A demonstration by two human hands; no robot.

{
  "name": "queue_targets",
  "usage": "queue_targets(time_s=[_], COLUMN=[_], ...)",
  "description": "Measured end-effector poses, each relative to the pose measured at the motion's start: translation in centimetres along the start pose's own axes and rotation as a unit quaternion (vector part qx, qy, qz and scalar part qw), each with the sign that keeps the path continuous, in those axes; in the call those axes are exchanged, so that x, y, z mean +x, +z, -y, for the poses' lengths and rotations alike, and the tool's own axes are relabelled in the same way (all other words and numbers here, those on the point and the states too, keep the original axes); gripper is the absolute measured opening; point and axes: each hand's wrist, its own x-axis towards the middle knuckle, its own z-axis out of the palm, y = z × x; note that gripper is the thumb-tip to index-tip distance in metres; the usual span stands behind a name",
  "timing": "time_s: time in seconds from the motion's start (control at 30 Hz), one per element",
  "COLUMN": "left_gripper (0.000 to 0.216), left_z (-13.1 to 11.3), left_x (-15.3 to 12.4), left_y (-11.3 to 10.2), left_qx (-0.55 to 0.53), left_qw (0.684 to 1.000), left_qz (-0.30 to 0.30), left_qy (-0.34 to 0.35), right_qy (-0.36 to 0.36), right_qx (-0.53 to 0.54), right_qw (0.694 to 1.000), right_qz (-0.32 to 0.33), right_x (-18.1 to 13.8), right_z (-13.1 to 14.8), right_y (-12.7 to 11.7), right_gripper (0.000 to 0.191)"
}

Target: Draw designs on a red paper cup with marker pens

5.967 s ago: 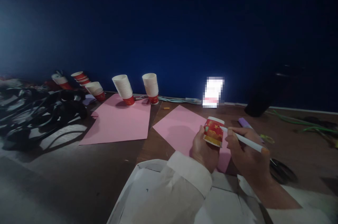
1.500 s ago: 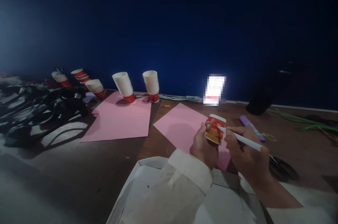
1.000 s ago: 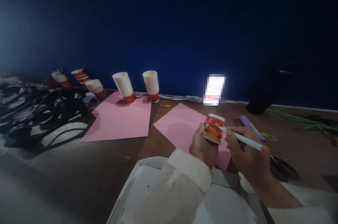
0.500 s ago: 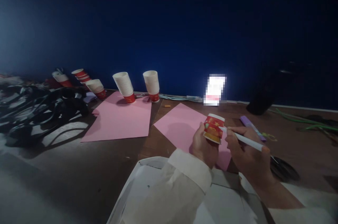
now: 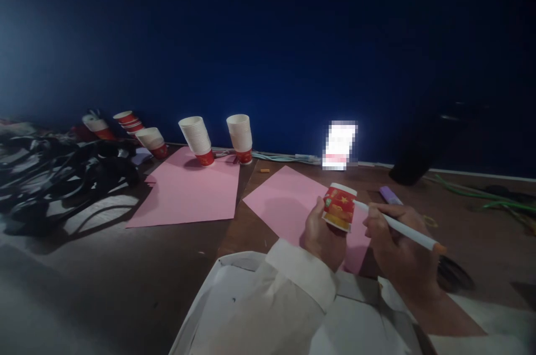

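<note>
**Two-Handed Hold: Red Paper Cup (image 5: 340, 207) and White Pen (image 5: 412, 233)**

We grasp the cup in the left hand (image 5: 325, 240), thumb along its near-left side. The cup sits tilted in this grip, above the table, its red printed face with a gold star toward us, a white band at the upper end and a gold band at the lower.

We grip the pen in the right hand (image 5: 404, 246), orange end pointing back past the knuckles. Its tip meets the cup's right edge in our view; we cannot tell whether the two touch.

Directly beneath the left grip we see a pink sheet (image 5: 278, 198) lying on the brown tabletop (image 5: 245, 235). On our side of the grip, under the pale sleeve (image 5: 299, 271), is a white box (image 5: 221, 282). Partly behind the right wrist lies a blurred dark looped object (image 5: 455, 275); just beyond the right hand, a purple strip (image 5: 390, 195).

Farther beyond the grip stands a bright pixelated panel (image 5: 340, 145). Well to its left, two stacks of cups (image 5: 240, 134) stand near a second pink sheet (image 5: 188, 198). Farthest left we note a black tangle (image 5: 79, 182). A dark blue wall (image 5: 268, 53) closes the rear.
</note>
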Motion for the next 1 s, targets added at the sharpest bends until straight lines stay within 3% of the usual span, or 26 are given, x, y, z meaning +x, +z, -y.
queue_targets(time_s=[1.0], left_gripper=[0.034], left_z=[0.64], left_x=[-0.79], left_y=[0.49], left_qx=[0.036], left_qw=[0.999], left_qz=[-0.016], left_qy=[-0.013], right_qy=[-0.048], right_qx=[-0.011], right_qw=[0.999], right_qz=[0.005], right_x=[0.3], right_z=[0.39], right_y=[0.21], right_gripper=[0.026])
